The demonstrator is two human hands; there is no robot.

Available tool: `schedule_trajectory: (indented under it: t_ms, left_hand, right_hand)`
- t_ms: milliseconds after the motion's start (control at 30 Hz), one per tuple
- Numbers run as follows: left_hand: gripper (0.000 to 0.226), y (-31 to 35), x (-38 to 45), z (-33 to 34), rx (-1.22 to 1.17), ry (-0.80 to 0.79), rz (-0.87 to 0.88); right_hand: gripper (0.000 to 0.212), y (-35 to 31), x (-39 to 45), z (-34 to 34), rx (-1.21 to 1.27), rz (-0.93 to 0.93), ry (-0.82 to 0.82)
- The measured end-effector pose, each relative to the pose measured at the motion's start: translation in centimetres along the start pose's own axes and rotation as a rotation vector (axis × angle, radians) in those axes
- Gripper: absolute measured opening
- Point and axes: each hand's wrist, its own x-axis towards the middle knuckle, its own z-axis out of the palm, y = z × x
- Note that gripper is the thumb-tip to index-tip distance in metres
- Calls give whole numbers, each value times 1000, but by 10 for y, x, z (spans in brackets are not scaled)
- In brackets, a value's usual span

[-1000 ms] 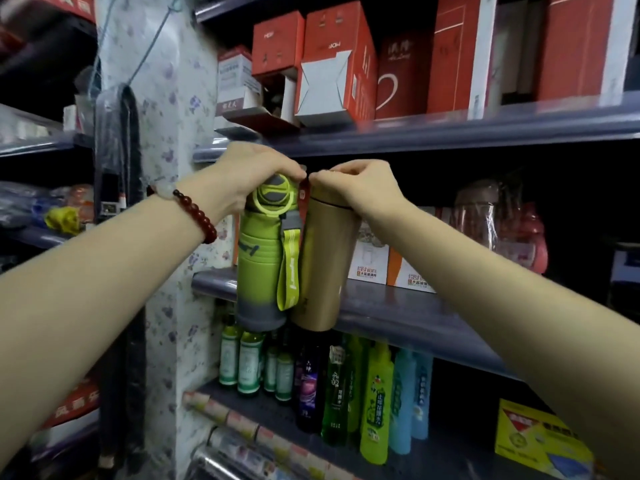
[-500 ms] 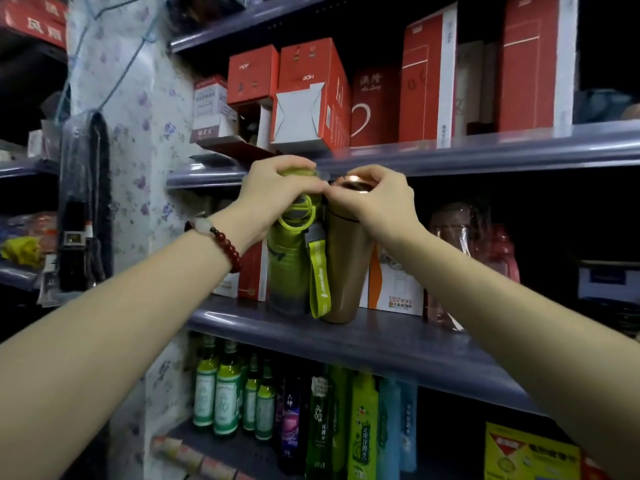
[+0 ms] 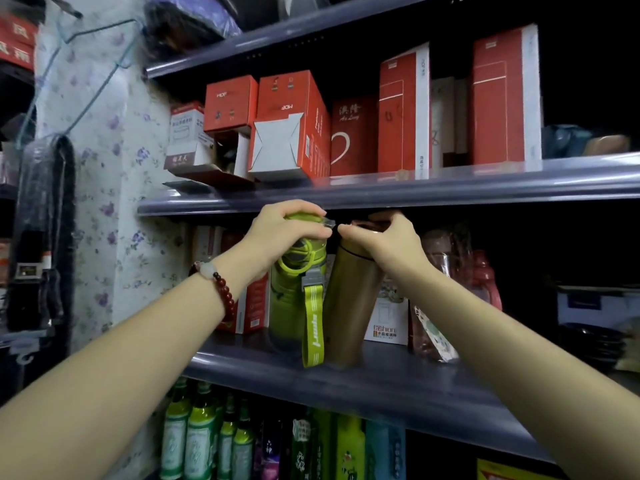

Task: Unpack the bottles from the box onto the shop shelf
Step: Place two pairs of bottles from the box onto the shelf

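A green sports bottle (image 3: 289, 299) with a green wrist strap stands on the middle grey shelf (image 3: 381, 386). My left hand (image 3: 284, 233) grips its lid from above. Right beside it stands a gold metal flask (image 3: 349, 306), tilted slightly to the right. My right hand (image 3: 384, 240) holds the flask by its cap. The two bottles nearly touch. The box they came from is out of view.
Red and white cartons (image 3: 249, 306) and a white "fashion" box (image 3: 388, 320) stand behind the bottles; wrapped clear bottles (image 3: 446, 292) sit to the right. The upper shelf (image 3: 381, 192) hangs just above my hands, stacked with red boxes. Green bottles (image 3: 201, 438) fill the shelf below.
Both bottles have gone from hanging in front of the shelf edge to standing on the middle shelf, further in. My hands still hold their tops.
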Motion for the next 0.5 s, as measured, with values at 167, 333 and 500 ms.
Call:
schedule_trajectory:
  t_ms: [167,333,500]
  left_hand:
    - [27,-5,1,0,0,13,29]
    - [26,-9,1,-4,21,-11,96]
    - [19,-10,2,-5,-2,-34,97]
  right_hand:
    - [54,3,2,-3,7,3,-18]
    - [56,10,-10,1,51,11,69]
    - [71,20,-21,8,115,-28,116]
